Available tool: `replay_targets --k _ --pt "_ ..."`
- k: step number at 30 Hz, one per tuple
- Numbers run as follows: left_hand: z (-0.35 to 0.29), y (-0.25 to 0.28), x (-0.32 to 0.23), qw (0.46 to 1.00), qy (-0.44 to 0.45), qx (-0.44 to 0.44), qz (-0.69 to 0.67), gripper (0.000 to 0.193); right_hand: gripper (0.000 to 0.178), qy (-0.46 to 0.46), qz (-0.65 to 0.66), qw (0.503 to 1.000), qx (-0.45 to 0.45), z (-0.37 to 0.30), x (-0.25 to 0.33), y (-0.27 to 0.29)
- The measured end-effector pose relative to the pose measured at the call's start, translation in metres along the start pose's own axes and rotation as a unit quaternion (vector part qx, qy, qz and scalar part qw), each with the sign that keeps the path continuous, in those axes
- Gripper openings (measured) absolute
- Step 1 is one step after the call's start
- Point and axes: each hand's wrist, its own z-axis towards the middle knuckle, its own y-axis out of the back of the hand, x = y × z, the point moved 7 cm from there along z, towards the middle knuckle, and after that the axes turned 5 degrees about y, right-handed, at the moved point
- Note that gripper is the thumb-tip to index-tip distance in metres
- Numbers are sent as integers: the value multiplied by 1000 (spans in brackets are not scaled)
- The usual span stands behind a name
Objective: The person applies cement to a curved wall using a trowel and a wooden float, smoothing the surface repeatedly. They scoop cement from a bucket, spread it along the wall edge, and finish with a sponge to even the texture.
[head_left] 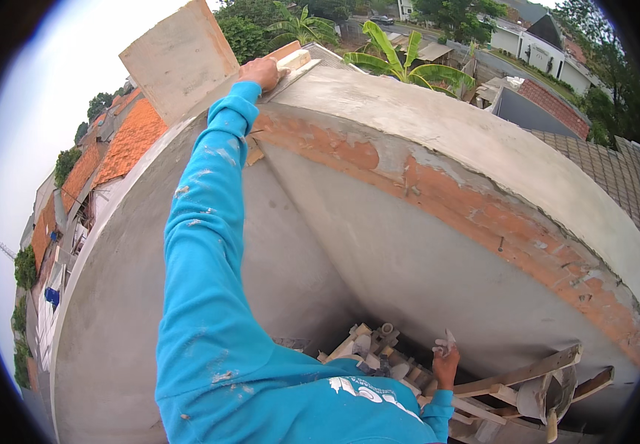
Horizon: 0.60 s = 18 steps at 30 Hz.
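My left arm, in a blue sleeve spotted with pale plaster, reaches up to the top of the wall. There my left hand is closed on a pale wooden block, beside a brown strip. Left of that hand a flat, squarish board stands tilted at the wall's corner. Lower right, my right hand is raised with its fingers bent. Pale grey tips stick up from it; whether they are a small object or coated fingers is unclear. Below the hand are wooden pieces.
A grey plastered wall meets another at an inner corner; a band of bare red brick runs under its broad top. A grey tool with a wooden handle rests by timber bars. Roofs and trees lie beyond.
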Motion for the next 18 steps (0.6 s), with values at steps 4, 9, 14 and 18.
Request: replay_targets --k 4,9,14,18 --pt "-14 9 -14 1000 6 -9 10 59 63 -7 -2 1000 0 4 15 -14" --pt "-19 13 -16 999 -25 -17 12 59 64 -8 -9 1000 2 0 2 -6" --pt "-65 38 -59 994 -85 -63 -11 58 60 9 36 999 -6 16 -4 -2" --pt "-118 62 -105 989 -137 -48 -24 53 62 68 -24 997 40 44 16 -12"
